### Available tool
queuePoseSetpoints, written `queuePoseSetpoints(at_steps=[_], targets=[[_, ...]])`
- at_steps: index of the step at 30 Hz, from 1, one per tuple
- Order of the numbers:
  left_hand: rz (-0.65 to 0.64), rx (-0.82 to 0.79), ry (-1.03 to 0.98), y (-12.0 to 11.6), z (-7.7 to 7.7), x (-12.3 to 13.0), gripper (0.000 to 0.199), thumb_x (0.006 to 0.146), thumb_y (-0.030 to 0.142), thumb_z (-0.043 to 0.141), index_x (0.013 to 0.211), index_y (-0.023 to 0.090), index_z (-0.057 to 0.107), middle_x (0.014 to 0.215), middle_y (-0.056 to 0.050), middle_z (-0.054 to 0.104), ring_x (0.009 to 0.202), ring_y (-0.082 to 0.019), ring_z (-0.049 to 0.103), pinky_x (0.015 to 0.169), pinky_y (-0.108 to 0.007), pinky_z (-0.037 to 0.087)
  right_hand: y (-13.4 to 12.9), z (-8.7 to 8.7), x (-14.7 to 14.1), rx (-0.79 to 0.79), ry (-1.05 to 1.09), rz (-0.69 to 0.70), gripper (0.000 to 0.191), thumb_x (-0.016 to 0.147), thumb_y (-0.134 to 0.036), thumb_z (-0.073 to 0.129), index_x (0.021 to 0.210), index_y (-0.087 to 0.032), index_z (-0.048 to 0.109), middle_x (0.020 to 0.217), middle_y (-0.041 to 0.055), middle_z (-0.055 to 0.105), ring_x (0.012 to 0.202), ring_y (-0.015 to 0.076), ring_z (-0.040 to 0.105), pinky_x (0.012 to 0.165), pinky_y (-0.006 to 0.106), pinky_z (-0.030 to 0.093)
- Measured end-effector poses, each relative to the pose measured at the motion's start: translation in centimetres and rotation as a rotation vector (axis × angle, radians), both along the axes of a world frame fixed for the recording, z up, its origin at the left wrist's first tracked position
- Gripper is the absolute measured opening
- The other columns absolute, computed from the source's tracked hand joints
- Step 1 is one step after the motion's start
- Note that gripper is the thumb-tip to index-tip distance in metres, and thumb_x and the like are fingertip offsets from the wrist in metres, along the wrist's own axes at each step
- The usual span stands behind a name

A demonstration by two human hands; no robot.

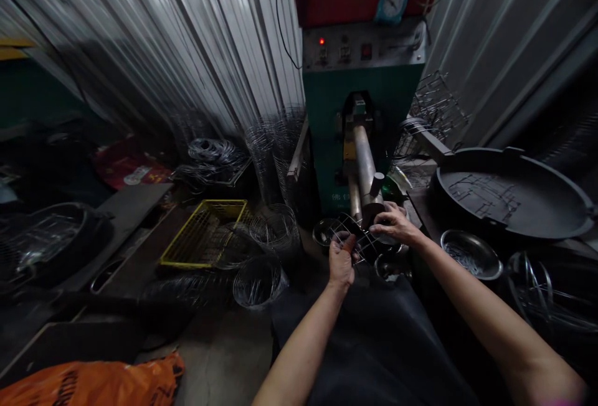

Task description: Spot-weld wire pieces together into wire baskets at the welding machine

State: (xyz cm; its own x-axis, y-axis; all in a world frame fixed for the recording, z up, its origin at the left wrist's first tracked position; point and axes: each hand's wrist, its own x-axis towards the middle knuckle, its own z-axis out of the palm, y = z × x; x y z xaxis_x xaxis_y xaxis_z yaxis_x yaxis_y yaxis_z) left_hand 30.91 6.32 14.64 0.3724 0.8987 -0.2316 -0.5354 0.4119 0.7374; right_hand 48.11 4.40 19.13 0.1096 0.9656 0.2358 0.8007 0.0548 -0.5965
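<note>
- One small wire grid, open-meshed, at the lower centre of the frame, held just below the metal arms of the green machine.
- One left hand, its grip closed on the near-left side of the wire grid, thumb uppermost.
- One right hand, fingers bent beside the grid's far-right side and the lower end of the arms (whether this grip is closed on wire or merely steadying, one cannot tell).
- Handling, as judged: light, thin-sectioned, fairly stiff along each wire, yet apt to bend or twist if squeezed at one corner; bare metal, so possibly slippery, with wire ends likely to prick.
- Best holds, as judged: opposite outer wires, near the crossings, pinched lightly between thumb and fingertips, clear of the arms' ends.
- Sundries nearby: one yellow basket, left of centre; one round wire basket, lower centre-left; one metal bowl of small pieces and one large pan, both at right.
</note>
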Motion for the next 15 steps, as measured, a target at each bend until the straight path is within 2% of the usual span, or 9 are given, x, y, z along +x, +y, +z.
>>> queuePoseSetpoints(at_steps=[15], targets=[[0.024, -0.040, -0.013, 0.8, 0.5, 0.7, 0.040, 0.051, 0.037, 0.074, 0.070, 0.017, 0.045, 0.052, 0.008, 0.043, 0.040, -0.003, 0.039, 0.035, -0.015, 0.022, 1.1, -0.5, 0.7, -0.014, -0.036, 0.003, 0.036, 0.070, -0.056, 0.057, 0.067, -0.021, 0.064, 0.099, 0.0075, 0.053, 0.103, 0.0274, 0.039, 0.087, 0.045, 0.031]])
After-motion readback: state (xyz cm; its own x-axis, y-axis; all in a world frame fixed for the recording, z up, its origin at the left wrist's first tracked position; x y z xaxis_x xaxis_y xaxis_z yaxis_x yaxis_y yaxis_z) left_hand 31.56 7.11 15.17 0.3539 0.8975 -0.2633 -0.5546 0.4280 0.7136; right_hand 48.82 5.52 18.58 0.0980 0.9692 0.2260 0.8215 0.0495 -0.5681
